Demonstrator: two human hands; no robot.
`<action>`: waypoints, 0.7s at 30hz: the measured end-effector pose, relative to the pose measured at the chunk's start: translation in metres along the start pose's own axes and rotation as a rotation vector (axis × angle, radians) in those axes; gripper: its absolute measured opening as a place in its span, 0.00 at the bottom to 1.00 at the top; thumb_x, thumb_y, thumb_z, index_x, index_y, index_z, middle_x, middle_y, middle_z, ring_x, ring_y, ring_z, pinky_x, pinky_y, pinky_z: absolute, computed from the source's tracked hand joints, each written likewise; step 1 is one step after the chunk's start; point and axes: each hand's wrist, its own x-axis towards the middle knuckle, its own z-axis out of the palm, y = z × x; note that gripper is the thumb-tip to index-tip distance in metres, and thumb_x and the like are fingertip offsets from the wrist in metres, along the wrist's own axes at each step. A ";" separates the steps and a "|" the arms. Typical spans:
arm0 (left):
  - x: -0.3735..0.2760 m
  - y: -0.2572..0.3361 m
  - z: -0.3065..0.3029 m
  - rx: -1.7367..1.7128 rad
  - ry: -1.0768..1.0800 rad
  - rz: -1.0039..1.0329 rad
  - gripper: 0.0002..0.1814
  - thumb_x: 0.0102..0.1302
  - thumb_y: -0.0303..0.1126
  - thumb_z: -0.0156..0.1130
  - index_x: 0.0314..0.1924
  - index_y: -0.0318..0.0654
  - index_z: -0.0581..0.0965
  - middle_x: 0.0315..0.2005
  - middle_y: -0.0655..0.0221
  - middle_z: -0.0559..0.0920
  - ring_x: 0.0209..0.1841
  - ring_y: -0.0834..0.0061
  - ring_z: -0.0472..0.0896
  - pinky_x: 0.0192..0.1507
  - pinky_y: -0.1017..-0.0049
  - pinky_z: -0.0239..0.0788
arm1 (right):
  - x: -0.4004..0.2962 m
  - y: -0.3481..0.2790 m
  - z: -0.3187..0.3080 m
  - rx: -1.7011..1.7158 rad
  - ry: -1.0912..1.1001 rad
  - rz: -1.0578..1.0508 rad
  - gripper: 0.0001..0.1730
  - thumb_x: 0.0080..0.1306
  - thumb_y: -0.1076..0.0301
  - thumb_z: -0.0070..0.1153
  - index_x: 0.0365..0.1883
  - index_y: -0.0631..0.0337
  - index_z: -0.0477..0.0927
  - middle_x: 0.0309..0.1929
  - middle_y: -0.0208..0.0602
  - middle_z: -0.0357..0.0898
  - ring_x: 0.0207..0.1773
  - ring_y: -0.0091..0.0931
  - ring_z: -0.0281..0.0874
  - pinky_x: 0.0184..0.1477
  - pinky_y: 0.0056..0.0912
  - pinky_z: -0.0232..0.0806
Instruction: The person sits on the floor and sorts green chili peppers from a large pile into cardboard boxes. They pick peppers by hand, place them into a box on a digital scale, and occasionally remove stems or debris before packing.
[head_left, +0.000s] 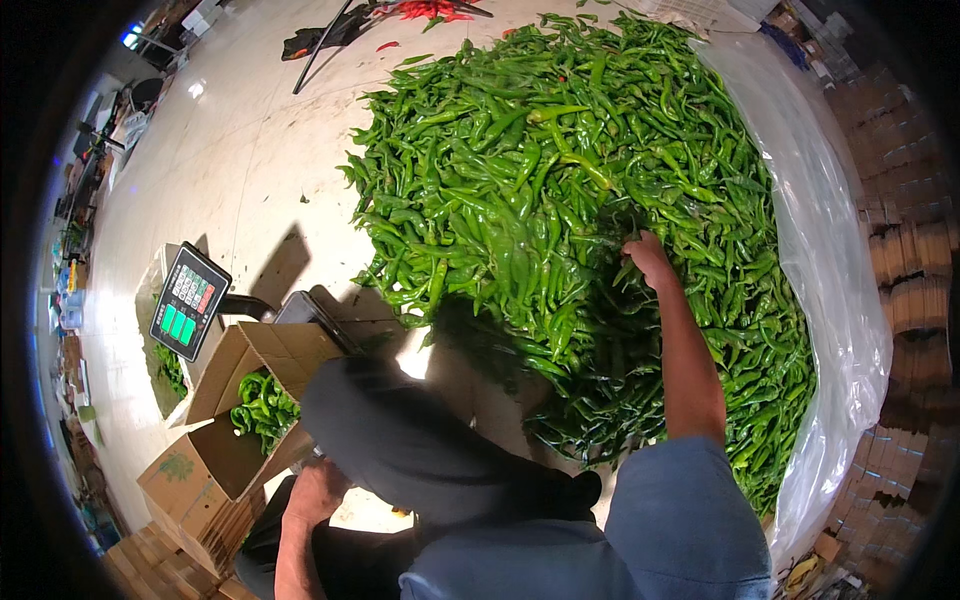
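A large heap of green chili peppers (525, 195) covers the floor before me. My right hand (646, 259) reaches into its right part, fingers closed round the stem end of a dark green pepper (628, 271). My left hand (319, 487) is low at the left, curled beside the open cardboard box (217, 450); whether it grips something is hidden. Green peppers (264, 409) lie inside that box. Behind the box stands a digital scale display (190, 301) with lit green panels.
Clear plastic sheeting (817, 262) edges the heap on the right, with stacked flat cardboard (911, 300) beyond. Red peppers (431, 9) and a black bag (319, 43) lie at the top. More flattened cardboard (161, 562) is at lower left.
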 end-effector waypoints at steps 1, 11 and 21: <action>0.001 -0.007 0.006 0.032 0.037 0.039 0.23 0.55 0.27 0.63 0.52 0.31 0.74 0.54 0.44 0.75 0.54 0.42 0.73 0.54 0.56 0.68 | -0.005 0.005 -0.005 0.059 0.034 -0.013 0.10 0.63 0.73 0.55 0.40 0.69 0.74 0.27 0.37 0.75 0.27 0.30 0.74 0.34 0.40 0.68; -0.014 -0.018 0.018 -0.105 -0.008 -0.095 0.24 0.55 0.23 0.60 0.54 0.30 0.72 0.51 0.44 0.78 0.54 0.43 0.75 0.55 0.59 0.69 | -0.051 -0.038 -0.017 -0.378 -0.295 -0.145 0.10 0.58 0.65 0.63 0.31 0.63 0.78 0.20 0.35 0.77 0.16 0.24 0.72 0.22 0.32 0.65; -0.017 -0.012 0.040 -0.147 0.102 -0.062 0.13 0.55 0.24 0.59 0.42 0.29 0.78 0.38 0.45 0.83 0.44 0.45 0.81 0.46 0.61 0.73 | 0.043 -0.056 0.038 -0.628 0.116 -0.568 0.06 0.59 0.70 0.56 0.33 0.64 0.78 0.31 0.45 0.83 0.34 0.39 0.83 0.37 0.44 0.74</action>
